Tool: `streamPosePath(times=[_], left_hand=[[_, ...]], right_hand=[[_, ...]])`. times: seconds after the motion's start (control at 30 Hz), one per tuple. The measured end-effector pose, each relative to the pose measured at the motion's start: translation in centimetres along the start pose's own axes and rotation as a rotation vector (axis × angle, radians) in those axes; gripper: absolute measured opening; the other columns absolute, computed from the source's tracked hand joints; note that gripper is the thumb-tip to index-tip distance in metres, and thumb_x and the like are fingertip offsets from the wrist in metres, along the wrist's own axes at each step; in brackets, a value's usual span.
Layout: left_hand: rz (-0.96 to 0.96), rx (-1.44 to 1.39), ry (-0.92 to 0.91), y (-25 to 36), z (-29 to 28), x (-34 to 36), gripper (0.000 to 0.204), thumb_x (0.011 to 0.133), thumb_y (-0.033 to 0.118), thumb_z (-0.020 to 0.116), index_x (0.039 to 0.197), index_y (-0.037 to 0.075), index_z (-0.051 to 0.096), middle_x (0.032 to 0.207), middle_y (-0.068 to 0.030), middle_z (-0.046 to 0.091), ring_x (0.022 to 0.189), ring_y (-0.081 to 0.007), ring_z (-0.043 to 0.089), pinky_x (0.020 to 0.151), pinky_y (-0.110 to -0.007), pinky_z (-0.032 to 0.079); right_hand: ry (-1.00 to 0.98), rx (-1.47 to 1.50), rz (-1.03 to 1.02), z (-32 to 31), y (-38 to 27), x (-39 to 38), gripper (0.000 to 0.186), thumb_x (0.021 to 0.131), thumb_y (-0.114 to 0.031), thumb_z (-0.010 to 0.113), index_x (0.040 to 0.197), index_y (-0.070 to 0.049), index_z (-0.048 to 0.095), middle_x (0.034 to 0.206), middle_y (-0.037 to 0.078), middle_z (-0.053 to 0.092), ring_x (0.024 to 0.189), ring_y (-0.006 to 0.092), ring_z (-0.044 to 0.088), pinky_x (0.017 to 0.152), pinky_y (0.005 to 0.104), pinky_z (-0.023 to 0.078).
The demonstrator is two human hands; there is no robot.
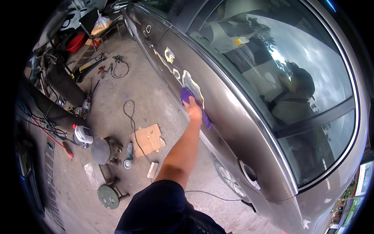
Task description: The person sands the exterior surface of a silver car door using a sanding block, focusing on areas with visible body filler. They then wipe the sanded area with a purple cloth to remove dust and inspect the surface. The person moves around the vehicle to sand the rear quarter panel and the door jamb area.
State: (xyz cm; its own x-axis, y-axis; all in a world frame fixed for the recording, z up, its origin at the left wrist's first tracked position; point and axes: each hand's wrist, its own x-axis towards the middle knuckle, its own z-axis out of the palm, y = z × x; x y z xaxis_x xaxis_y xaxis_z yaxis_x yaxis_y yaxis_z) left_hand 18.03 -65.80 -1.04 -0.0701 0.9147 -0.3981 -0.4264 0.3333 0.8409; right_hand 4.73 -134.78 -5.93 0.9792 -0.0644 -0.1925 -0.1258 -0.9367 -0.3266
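My left hand (193, 110) is pressed against the side of a brown-grey car door (230, 128), its arm reaching in from the lower edge. Bunched under the fingers is a purple cloth (206, 120), which lies on the door panel and sticks out on both sides of the hand. Just beyond it, a bare grey sanded patch (191, 84) with a pale yellow rim marks the paint. Smaller filler patches (169, 55) run along the door farther ahead. My right hand is out of the picture.
On the floor to the left lie an angle grinder (127, 156) with its cord and a flat cardboard piece (150, 139). A round green stool (108, 197), a white jug (83, 134) and a red basin (75, 42) stand farther left. A cable (212, 194) runs toward the car's wheel.
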Motion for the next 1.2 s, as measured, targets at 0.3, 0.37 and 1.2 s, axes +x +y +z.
streamPosePath(times=[0.3,0.37,1.2], left_hand=[[0.060,0.191,-0.010,-4.4,-2.9,5.3,0.053,0.100,0.028,0.049,0.143,0.000,0.035,0.135,-0.0252,0.051,0.124,-0.0376,0.050,0.103,-0.040,0.039],[0.184,0.393,-0.038,-5.6,-3.3,-1.3,0.049,0.097,0.021,0.053,0.137,-0.004,0.041,0.128,-0.0287,0.054,0.119,-0.0419,0.052,0.101,-0.041,0.041],[-0.375,0.370,-0.146,0.2,-52.0,-21.4,0.029,0.093,0.012,0.053,0.120,0.001,0.049,0.086,-0.0164,0.063,0.064,-0.0320,0.068,0.051,-0.045,0.057]], right_hand=[[-0.022,-0.036,-0.036,0.4,-3.5,0.6,0.029,0.074,-0.020,0.060,0.092,0.002,0.063,0.085,0.023,0.067,0.081,0.0410,0.065,0.075,0.0491,0.051],[-0.002,-0.040,-0.024,-0.4,-3.3,0.6,0.029,0.074,-0.020,0.059,0.092,0.002,0.063,0.086,0.023,0.067,0.081,0.0409,0.065,0.075,0.0490,0.051],[-0.079,0.102,-0.104,-1.1,27.4,-5.2,0.027,0.074,-0.018,0.064,0.092,0.003,0.063,0.089,0.022,0.069,0.084,0.0405,0.066,0.078,0.0479,0.051]])
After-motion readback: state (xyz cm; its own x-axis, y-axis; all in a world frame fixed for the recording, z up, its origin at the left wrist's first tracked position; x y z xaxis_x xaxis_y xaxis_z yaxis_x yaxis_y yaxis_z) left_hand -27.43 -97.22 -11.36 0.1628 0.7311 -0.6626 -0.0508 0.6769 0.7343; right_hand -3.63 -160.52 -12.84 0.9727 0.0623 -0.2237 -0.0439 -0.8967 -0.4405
